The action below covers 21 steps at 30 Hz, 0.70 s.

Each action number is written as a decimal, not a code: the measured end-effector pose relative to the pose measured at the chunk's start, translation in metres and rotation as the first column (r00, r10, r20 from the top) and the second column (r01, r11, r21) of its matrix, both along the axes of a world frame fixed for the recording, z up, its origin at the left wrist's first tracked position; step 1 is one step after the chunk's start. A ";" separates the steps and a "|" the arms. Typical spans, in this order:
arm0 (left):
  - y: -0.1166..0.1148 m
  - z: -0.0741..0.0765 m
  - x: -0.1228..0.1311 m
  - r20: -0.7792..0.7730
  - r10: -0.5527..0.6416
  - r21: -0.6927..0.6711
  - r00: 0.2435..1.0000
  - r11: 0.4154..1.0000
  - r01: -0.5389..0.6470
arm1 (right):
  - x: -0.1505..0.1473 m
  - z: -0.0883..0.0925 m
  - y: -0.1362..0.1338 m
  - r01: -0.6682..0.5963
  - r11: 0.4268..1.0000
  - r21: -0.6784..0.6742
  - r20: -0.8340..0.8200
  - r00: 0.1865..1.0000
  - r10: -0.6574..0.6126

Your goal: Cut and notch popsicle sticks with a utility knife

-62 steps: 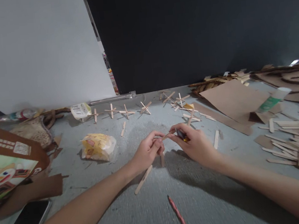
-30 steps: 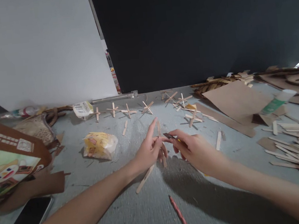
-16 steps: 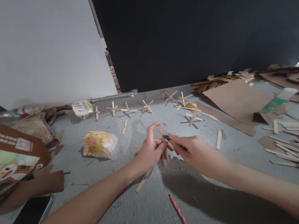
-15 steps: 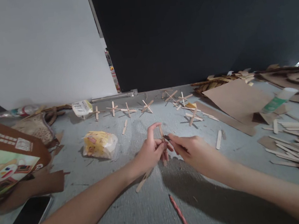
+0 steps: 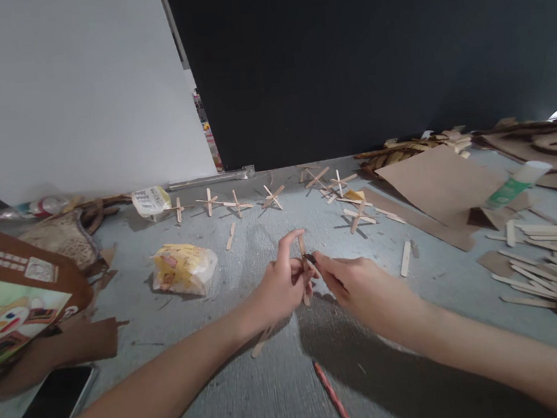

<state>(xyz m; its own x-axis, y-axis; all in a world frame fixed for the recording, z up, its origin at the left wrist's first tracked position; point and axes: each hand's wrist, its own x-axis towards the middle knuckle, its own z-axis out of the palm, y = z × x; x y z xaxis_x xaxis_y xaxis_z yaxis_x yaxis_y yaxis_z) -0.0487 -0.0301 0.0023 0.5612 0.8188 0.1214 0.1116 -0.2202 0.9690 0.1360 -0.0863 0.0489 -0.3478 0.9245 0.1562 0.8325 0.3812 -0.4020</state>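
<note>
At the middle of the view, my left hand (image 5: 278, 288) is closed on a wooden craft stick (image 5: 301, 242), held roughly upright with the index finger at its top. My right hand (image 5: 362, 286) grips a small dark tool (image 5: 309, 258) whose tip touches or nearly touches the stick's side; its kind is mostly hidden by the fingers. Another craft stick (image 5: 258, 348) lies partly under my left forearm. Beyond my hands, several crossed-stick pieces (image 5: 272, 197) stand in a row. A red twisted rod (image 5: 336, 400) lies on the grey surface nearer to me.
On the left are a yellow-and-clear plastic packet (image 5: 185, 268), a phone (image 5: 45, 417) and a brown printed bag (image 5: 21, 292). To the right lie loose craft sticks (image 5: 533, 280), cardboard (image 5: 442, 190) and a green-and-white glue stick (image 5: 519, 183). White and black panels (image 5: 366, 58) rise behind.
Both hands stay nearly in place. The left-hand fingers and the stick have shifted very slightly against the tool. The whole view has moved a little.
</note>
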 end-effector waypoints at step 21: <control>-0.003 0.006 0.001 -0.059 0.052 0.045 0.997 0.998 -0.049 | -0.008 0.003 0.002 0.068 0.990 -0.124 -0.154 0.984 -0.087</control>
<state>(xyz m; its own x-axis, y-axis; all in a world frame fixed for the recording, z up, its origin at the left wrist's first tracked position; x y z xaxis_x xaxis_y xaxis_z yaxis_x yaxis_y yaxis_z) -0.0473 -0.0331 0.0082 0.5267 0.8409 0.1245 0.1814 -0.2543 0.9500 0.1280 -0.0843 0.0523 -0.2543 0.9627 0.0924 0.7796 0.2606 -0.5695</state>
